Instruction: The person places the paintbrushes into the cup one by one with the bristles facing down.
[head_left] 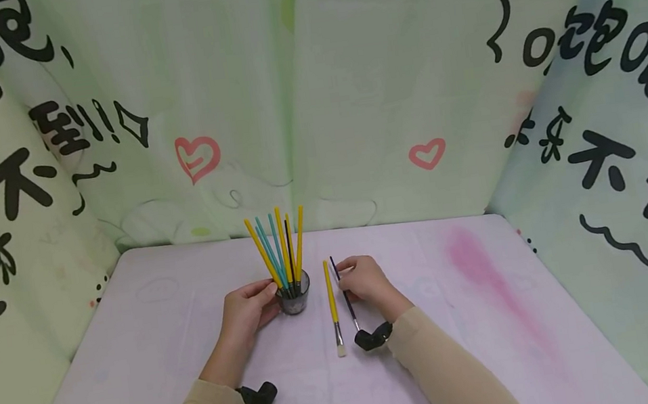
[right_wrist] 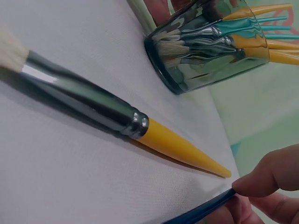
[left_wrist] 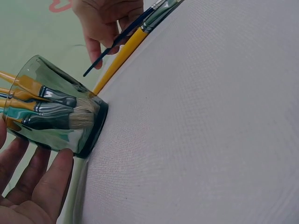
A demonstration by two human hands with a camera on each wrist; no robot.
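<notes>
A clear glass (head_left: pixel 294 305) stands upright on the table, holding several paintbrushes (head_left: pixel 281 242) bristles down, with yellow, teal and dark handles. My left hand (head_left: pixel 246 310) grips the glass at its left side; its fingers (left_wrist: pixel 53 179) rest against the wall in the left wrist view. Just right of the glass lies a yellow paintbrush (head_left: pixel 332 300), its pale bristles toward me. Beside it, my right hand (head_left: pixel 365 280) pinches a thin dark blue paintbrush (right_wrist: pixel 205 208) by the handle. That brush's ferrule points toward me, and its bristles are hidden in the head view.
A pale pink cloth covers the table (head_left: pixel 154 361), with a darker pink streak on the right. Printed curtains (head_left: pixel 346 90) close off the back and both sides. Each wrist carries a black camera mount (head_left: pixel 259 397).
</notes>
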